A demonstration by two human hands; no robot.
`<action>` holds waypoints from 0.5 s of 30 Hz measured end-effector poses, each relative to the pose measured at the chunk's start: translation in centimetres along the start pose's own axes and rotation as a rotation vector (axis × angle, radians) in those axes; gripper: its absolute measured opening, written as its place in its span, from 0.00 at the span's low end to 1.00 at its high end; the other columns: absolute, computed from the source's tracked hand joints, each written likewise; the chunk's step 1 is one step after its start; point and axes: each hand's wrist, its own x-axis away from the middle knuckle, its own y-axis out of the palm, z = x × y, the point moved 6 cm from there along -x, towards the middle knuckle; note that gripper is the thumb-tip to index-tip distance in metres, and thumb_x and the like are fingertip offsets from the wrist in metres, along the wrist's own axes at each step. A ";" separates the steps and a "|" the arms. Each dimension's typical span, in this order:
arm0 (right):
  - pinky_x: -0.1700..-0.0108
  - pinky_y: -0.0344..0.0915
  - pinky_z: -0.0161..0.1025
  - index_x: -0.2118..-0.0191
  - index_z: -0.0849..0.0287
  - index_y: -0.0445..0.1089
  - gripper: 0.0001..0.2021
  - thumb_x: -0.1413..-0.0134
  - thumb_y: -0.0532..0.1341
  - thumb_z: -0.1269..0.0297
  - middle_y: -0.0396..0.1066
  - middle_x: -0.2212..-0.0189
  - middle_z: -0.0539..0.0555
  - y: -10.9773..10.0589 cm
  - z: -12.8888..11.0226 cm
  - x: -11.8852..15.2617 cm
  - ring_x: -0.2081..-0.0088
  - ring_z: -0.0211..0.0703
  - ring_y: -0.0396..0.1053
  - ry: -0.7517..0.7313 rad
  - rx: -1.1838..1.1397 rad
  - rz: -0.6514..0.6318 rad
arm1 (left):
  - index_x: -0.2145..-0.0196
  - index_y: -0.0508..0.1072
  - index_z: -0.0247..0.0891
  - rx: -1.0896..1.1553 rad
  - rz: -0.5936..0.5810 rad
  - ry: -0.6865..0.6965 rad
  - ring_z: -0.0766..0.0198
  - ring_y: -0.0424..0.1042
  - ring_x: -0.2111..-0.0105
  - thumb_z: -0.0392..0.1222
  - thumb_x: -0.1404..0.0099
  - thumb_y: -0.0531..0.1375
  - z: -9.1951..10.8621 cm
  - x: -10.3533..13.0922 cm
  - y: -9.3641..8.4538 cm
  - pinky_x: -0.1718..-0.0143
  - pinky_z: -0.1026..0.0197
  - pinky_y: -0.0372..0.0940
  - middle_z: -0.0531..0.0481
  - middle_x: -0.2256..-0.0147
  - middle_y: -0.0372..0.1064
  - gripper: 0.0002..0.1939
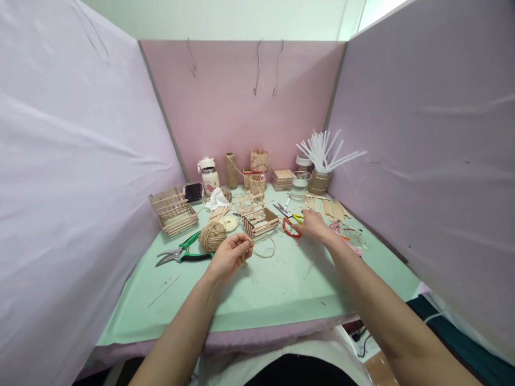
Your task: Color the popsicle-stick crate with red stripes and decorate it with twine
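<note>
My left hand (232,254) is closed in a pinch on a thin strand of twine (270,254), which loops away to the right over the green cloth. Beside it sits a ball of twine (212,237). At the right, my right hand (313,224) has its thumb and fingers on the handles of the scissors (290,225), one red and one yellow; their blades point to the back left, and some fingertips are hidden. Between the hands, farther back, stands a small basket made of wooden sticks (260,222).
Green-handled pruning shears (183,252) and a thin stick (163,291) lie at the left. A larger stick basket (175,212) stands behind. Farther back are a white bottle (208,176), a clear cup of water (300,185) and a pot of white sticks (320,182). Fabric walls (241,107) enclose the table.
</note>
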 end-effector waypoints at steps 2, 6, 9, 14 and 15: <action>0.49 0.60 0.42 0.45 0.68 0.63 0.32 0.51 0.63 0.50 0.64 0.44 0.69 0.7 0.0 -1.1 0.42 0.59 0.61 0.014 0.041 -0.078 | 0.71 0.70 0.33 0.014 0.007 -0.010 0.73 0.67 0.74 0.44 0.55 0.74 -0.2 0.0 -0.4 0.70 0.69 0.63 0.52 0.73 0.70 0.19; 0.54 0.62 0.40 0.48 0.69 0.65 0.29 0.51 0.63 0.54 0.68 0.49 0.70 1.6 0.0 -2.2 0.46 0.58 0.64 0.071 0.066 -0.133 | 0.70 0.70 0.33 0.035 0.055 -0.023 0.73 0.67 0.74 0.42 0.54 0.73 -0.3 0.2 -1.0 0.70 0.70 0.64 0.52 0.72 0.69 0.18; 0.52 0.62 0.42 0.47 0.71 0.65 0.30 0.51 0.62 0.53 0.64 0.46 0.73 1.7 0.2 -2.4 0.43 0.61 0.61 0.112 0.096 -0.112 | 0.70 0.70 0.33 0.036 0.056 -0.028 0.73 0.67 0.74 0.42 0.54 0.73 -0.2 0.2 -1.0 0.70 0.70 0.65 0.52 0.72 0.70 0.18; 0.59 0.63 0.39 0.56 0.69 0.72 0.22 0.51 0.63 0.55 0.71 0.54 0.71 1.7 -0.2 -2.9 0.51 0.57 0.68 0.090 0.115 -0.176 | 0.69 0.70 0.34 0.033 0.031 -0.018 0.73 0.68 0.74 0.42 0.52 0.73 -0.3 0.1 -1.1 0.71 0.70 0.65 0.52 0.72 0.70 0.18; 0.62 0.62 0.38 0.60 0.69 0.74 0.19 0.51 0.63 0.56 0.74 0.59 0.69 1.7 -0.4 -3.1 0.56 0.54 0.71 0.077 0.113 -0.210 | 0.69 0.71 0.34 0.035 0.026 -0.016 0.72 0.68 0.74 0.42 0.52 0.73 -0.4 0.1 -1.2 0.71 0.70 0.65 0.52 0.72 0.70 0.18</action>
